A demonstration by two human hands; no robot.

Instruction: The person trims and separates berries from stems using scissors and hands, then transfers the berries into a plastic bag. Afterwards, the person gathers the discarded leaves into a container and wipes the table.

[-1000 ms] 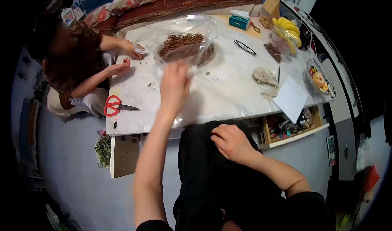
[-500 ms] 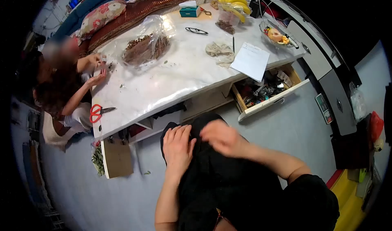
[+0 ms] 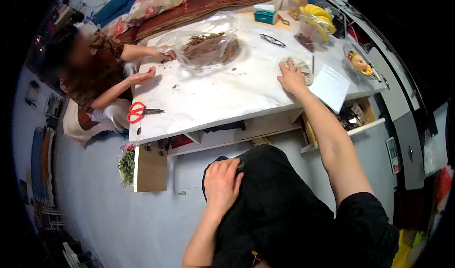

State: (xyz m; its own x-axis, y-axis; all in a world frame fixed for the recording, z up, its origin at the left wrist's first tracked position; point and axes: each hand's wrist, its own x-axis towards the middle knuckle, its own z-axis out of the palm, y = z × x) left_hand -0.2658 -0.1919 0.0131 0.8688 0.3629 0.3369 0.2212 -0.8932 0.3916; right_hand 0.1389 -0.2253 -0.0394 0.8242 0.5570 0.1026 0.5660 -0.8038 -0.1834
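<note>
My right hand [image 3: 292, 78] reaches across to the white table [image 3: 204, 107], its fingers spread over the crumpled pale cloth [image 3: 305, 70]. The fingers rest on the cloth and do not visibly close round it. My left hand [image 3: 222, 182] lies on my dark-clothed knee with the fingers stretched out, holding nothing. Just right of the cloth are a sheet of white paper [image 3: 330, 86] and a thin dark pen [image 3: 313, 62]. A pair of glasses [image 3: 272, 40] lies farther back.
Another person [image 3: 90, 74] sits at the table's left end, hands near a plastic bag of dried brown plant matter [image 3: 211, 50]. Red-handled scissors [image 3: 142, 111] lie at the front left. Bananas [image 3: 318, 14], a tissue box [image 3: 265, 16], a fruit bowl [image 3: 359, 63] and an open drawer [image 3: 369, 128] are rightward.
My right hand has moved from above my lap forward onto the cloth. My left hand stays on my knee. The view has shifted, and the other person's hands have moved slightly.
</note>
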